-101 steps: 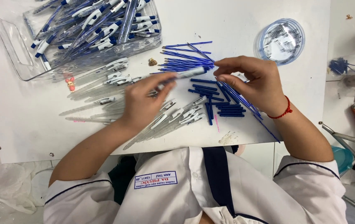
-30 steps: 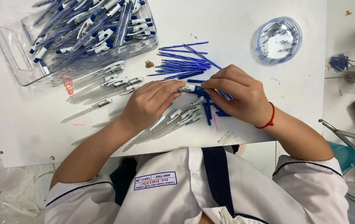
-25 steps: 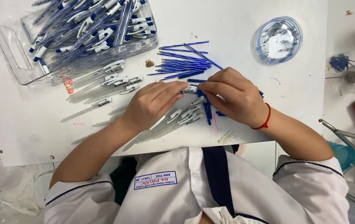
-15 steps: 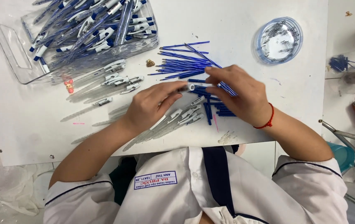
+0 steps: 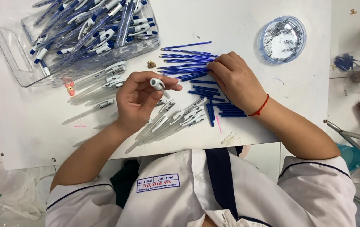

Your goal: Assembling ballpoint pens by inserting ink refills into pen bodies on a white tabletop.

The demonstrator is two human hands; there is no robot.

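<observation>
Currently | left hand (image 5: 136, 101) clenched on clear pen barrel (image 5: 160, 86), cap end pointed rightward | right hand (image 5: 234, 80) nearer, fingertips laid on blue refills (image 5: 184, 63), refills aligned left-right on bench (image 5: 230, 25).

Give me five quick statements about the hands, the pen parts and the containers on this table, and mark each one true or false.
1. The left hand holds a clear pen barrel with a white clip end. True.
2. The right hand rests on the round dish. False: it lies on the loose blue refills, apart from the round clear dish.
3. The clear plastic bin holds assembled blue and white pens. True.
4. The round clear dish stands next to the left hand. False: it stands beyond the right hand, near the table's far right edge.
5. A red cord sits on the right wrist. True.
</observation>
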